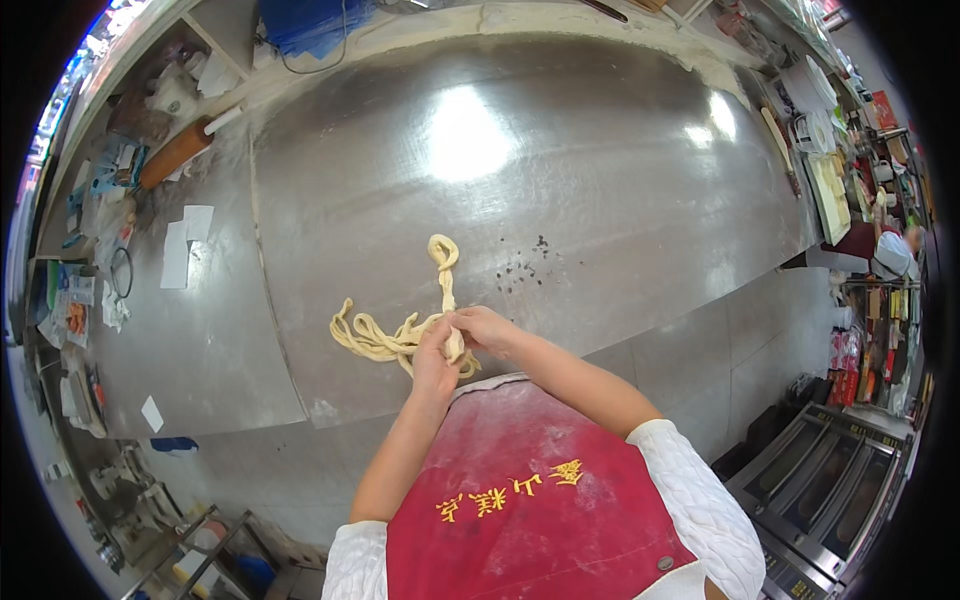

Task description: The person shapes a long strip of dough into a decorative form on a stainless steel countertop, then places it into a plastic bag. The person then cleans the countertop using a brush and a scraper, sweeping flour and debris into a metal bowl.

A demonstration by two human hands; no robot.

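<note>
My left hand (437,360) and my right hand (484,330) meet over the near part of a metal worktop (360,225), both with fingers closed on a piece of pale dough (454,346). From between them a twisted dough strand (443,262) runs away from me and ends in a loop. Left of my hands lies a bundle of long dough strands (371,341); some pass under my hands. Small dark pieces (529,266), which look like beans or raisins, lie scattered on the metal beyond my right hand. My fingertips partly hide the dough they hold.
A rolling pin (176,154), papers (175,255) and plastic bags are on the left. A blue sheet (307,26) lies at the far edge. At right are a brush (780,146), white tubs (806,86), a tray (829,195) and another person (892,251). A metal appliance (825,480) stands lower right.
</note>
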